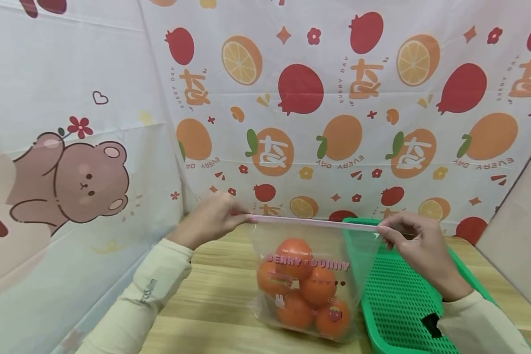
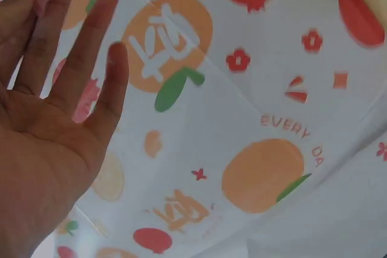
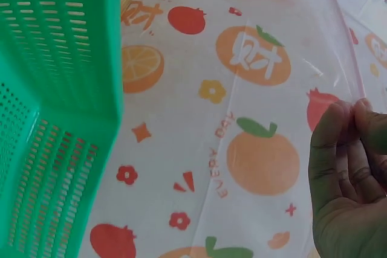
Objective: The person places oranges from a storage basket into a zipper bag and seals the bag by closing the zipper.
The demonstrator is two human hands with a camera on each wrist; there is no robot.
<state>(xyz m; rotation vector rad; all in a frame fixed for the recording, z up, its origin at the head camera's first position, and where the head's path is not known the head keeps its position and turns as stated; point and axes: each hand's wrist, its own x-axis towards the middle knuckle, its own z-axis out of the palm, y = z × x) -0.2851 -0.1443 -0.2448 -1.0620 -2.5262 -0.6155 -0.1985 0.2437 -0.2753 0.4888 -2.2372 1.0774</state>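
A clear zip bag (image 1: 309, 241) with a pink seal along its top stands on the table, holding several oranges (image 1: 294, 280). My left hand (image 1: 214, 219) pinches the left end of the pink strip between thumb and index finger; its other fingers spread out in the left wrist view. At the strip's right end, my right hand (image 1: 418, 246) pinches the corner with thumb and fingertips. The strip is pulled straight between both hands. In the right wrist view, the right hand (image 3: 354, 167) grips the bag's edge, with the sheer plastic stretching away from it.
A green perforated basket (image 1: 398, 295) stands right of the bag, under my right forearm. The wooden table (image 1: 203, 295) shows at the left. Behind it hangs a white cloth (image 1: 327, 137) printed with fruit, and a bear-printed cloth (image 1: 84, 177) covers the left side.
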